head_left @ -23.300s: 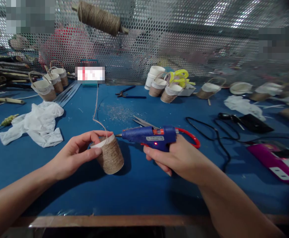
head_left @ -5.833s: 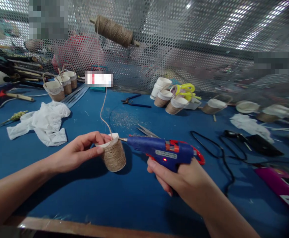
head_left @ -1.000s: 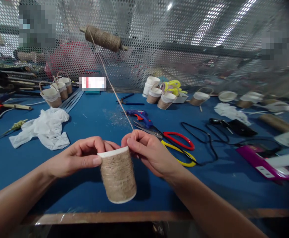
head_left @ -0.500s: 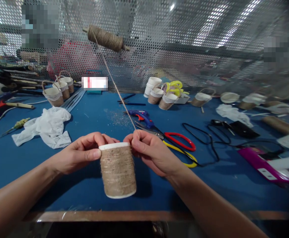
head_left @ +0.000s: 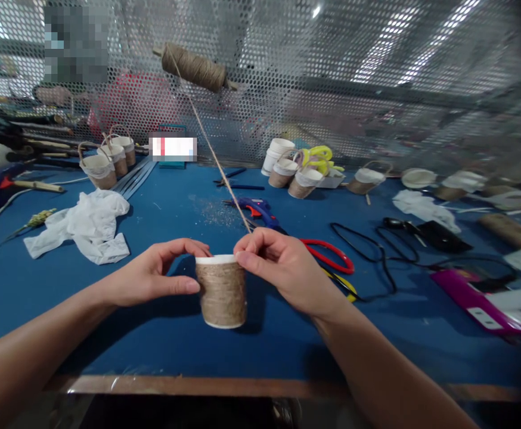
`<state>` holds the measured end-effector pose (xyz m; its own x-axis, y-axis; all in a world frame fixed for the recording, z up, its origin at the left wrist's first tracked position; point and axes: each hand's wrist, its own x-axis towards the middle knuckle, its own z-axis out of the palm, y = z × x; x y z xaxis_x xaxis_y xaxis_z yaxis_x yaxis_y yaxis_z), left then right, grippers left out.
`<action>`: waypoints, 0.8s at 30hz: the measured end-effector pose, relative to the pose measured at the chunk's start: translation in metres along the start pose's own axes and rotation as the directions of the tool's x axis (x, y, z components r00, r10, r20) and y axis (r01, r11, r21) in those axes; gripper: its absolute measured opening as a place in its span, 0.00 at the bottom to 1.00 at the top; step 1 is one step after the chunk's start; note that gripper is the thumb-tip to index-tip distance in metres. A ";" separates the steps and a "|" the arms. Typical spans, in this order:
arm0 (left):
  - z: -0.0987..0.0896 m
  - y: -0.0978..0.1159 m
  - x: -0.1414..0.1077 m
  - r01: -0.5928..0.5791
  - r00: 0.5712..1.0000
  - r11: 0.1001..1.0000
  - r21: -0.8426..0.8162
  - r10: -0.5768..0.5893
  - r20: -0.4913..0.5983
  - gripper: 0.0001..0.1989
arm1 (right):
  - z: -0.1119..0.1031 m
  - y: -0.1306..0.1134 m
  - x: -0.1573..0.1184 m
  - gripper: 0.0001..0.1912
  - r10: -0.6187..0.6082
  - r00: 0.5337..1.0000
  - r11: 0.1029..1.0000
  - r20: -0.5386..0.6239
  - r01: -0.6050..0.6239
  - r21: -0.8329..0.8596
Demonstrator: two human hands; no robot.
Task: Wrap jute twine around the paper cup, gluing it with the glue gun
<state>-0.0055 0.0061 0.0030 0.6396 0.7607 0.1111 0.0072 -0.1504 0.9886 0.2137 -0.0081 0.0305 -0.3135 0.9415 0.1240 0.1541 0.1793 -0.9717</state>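
Note:
A cup wrapped in brown twine (head_left: 222, 295), its white rim and base edge showing, is held between my hands near the table's front. My left hand (head_left: 157, 274) grips its left side, thumb outside and fingers at the rim. At the right of the rim, my right hand (head_left: 282, 262) pinches the cup's edge together with the twine. That twine strand (head_left: 213, 152) runs taut up to a twine spool (head_left: 194, 67) mounted on the mesh. What the fingertips behind the rim touch is hidden.
Behind my right hand lie a blue glue gun (head_left: 258, 208) and red-and-yellow-handled scissors (head_left: 332, 255). A white cloth (head_left: 81, 226) lies left. Wrapped cups (head_left: 305, 182) stand at the back. Right are a black cable (head_left: 383, 256) and a purple object (head_left: 475, 298).
The cup has moved slightly right and away from me, and looks turned. My left thumb has slid down from the rim onto its side. My right hand now covers more of the scissors.

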 end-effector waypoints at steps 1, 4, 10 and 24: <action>0.002 0.000 0.000 0.008 1.000 0.997 0.072 -0.007 -0.017 0.14 | 0.001 -0.001 0.000 0.10 -0.004 1.000 0.998 -0.001 0.004 -0.065; 0.011 0.001 0.002 0.033 0.998 0.978 0.207 -0.021 -0.056 0.15 | 0.005 -0.001 -0.002 0.11 -0.008 0.999 0.983 0.033 0.014 -0.181; 0.025 0.005 0.009 0.030 0.997 0.962 0.271 -0.008 -0.080 0.08 | 0.009 0.002 -0.004 0.10 -0.006 0.998 0.966 0.059 0.021 -0.259; 0.021 -0.005 0.003 0.072 0.993 0.997 -0.006 -0.072 -0.093 0.09 | 0.013 0.009 -0.002 0.11 -0.034 0.999 0.981 0.004 0.034 -0.191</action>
<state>0.0128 -0.0042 -0.0033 0.5632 0.8249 0.0486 0.0486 -0.0918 0.9946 0.2036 -0.0118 0.0184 -0.3221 0.9337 0.1563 0.3191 0.2625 -0.9107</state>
